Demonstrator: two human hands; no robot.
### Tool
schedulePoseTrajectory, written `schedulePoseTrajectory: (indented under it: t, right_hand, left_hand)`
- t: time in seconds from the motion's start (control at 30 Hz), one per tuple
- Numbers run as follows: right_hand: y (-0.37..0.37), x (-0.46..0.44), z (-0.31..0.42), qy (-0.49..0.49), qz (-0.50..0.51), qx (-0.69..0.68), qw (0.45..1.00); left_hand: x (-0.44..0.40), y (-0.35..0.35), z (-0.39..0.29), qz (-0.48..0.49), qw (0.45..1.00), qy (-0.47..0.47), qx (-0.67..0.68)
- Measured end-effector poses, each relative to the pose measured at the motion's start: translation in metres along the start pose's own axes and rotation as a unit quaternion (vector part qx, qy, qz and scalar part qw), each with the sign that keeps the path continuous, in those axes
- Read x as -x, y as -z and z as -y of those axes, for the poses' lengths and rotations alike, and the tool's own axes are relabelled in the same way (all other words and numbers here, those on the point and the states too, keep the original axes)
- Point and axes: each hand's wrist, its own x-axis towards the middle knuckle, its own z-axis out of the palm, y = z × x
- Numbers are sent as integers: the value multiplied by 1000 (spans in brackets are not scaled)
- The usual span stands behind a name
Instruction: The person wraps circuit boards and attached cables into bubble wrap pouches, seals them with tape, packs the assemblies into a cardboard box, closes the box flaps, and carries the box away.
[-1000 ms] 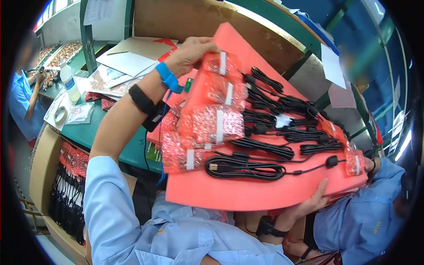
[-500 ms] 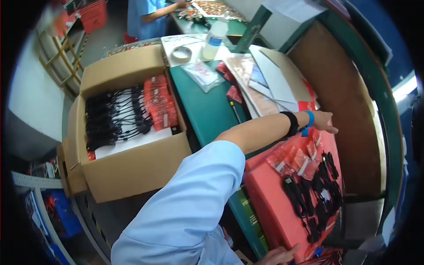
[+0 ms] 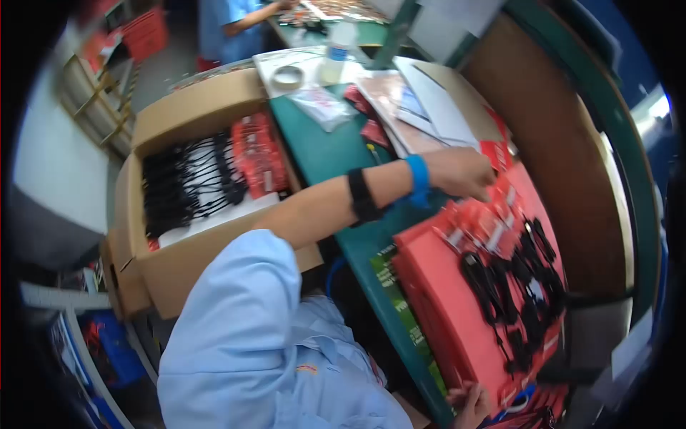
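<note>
Head view: left hand [image 3: 463, 173] bare, fingers curled, at the far end of the pink foam [image 3: 444, 297], just beside the red bubble-wrap packets [image 3: 493, 218].
Right hand: bare [image 3: 471, 406], at the near end of the foam, by its corner.
Grip: blurred, cannot tell whether either hand grasps anything.
Left wrist: blue band [image 3: 418, 179], black band [image 3: 363, 194] further up the forearm.
Foam: thick, lying on the green worktop [image 3: 307, 136], packets and black cables [image 3: 532, 282] on top.
Packets: bunched side by side, cables coiled next to them on the wall side.
Under foam edge: green printed item [image 3: 405, 304].
Beyond left hand: papers [image 3: 446, 104] spread on the worktop.
Far worktop end: clear plastic bag [image 3: 323, 106], tape roll [image 3: 287, 77], upright bottle [image 3: 334, 63].
Left of worktop: open carton [image 3: 221, 279], rows of black cables [image 3: 168, 189] inside, red packets [image 3: 257, 154] at their ends, white sheet [image 3: 214, 220] below.
Background: co-worker in blue shirt [image 3: 221, 36], arm reaching over another worktop [image 3: 368, 32].
</note>
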Motion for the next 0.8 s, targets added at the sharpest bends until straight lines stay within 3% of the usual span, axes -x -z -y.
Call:
schedulePoseTrajectory:
  t: [0.03,0.13,0.23,0.3,0.5,0.6,0.67,0.73,0.8]
  right_hand:
    - [-15,18,25,151,-85,5,985]
    - [5,23,68,289,-165,174,927]
    - [14,13,111,429,-238,291,822]
    - [20,4,135,468,-238,310,793]
    - [48,-82,165,481,-219,366,766]
    - [62,-134,157,449,-166,388,787]
    - [65,-151,147,374,-95,453,804]
    - [69,-158,134,380,-91,459,798]
    - [73,-162,128,409,-72,472,778]
  left_hand:
    - [0,-8,4,-29,999,-11,4]
    - [-2,-12,-6,-17,999,38,26]
    - [-7,-31,-6,-25,996,-5,80]
    - [-12,-34,-19,-13,1000,26,5]
    - [-43,-65,-14,-7,1000,-25,-2]
    - [-48,-77,-16,17,1000,-22,2]
    - [-49,-80,-12,-7,1000,-15,12]
    - [-54,-77,-19,-14,1000,-15,18]
    - [-56,-58,-34,60,997,31,-24]
